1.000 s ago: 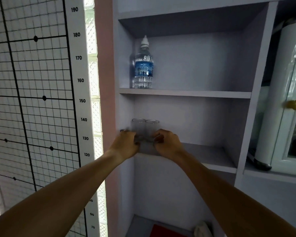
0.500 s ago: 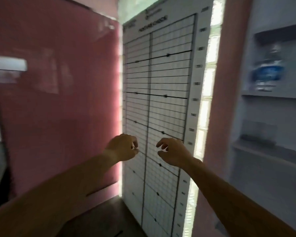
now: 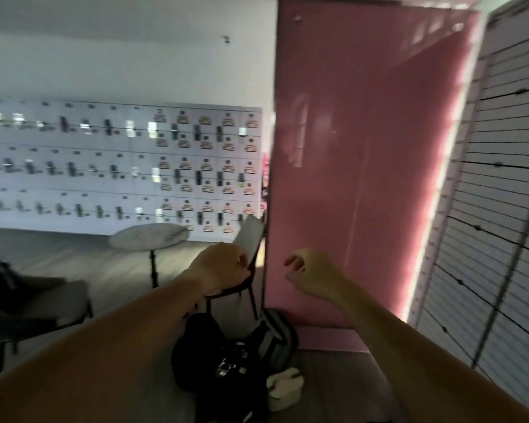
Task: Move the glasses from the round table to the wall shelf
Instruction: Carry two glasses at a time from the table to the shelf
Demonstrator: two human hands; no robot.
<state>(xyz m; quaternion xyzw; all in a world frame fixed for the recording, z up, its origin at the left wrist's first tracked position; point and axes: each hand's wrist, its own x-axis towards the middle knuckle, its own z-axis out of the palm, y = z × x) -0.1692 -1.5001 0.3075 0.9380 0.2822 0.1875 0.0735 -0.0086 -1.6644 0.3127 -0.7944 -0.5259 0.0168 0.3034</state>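
Note:
A small round marble-topped table point(image 3: 148, 236) on a thin black leg stands across the room, left of centre; I see no glasses on its top. My left hand point(image 3: 223, 267) is held out at chest height with fingers loosely curled and nothing in it. My right hand point(image 3: 313, 277) is beside it, fingers apart and empty. The wall shelf and the glasses are out of view.
A chair with a light back point(image 3: 248, 248) stands just behind my left hand. Black bags point(image 3: 223, 361) and a grey bag point(image 3: 277, 337) lie on the floor below. A pink panel point(image 3: 364, 166) rises ahead, a measuring chart point(image 3: 495, 209) at right, lockers point(image 3: 119, 169) on the far wall, another chair point(image 3: 43, 303) at left.
My view has swung left from the shelf, past the chart and pink panel, to the room. Both hands let go of the two glasses on the shelf and are empty.

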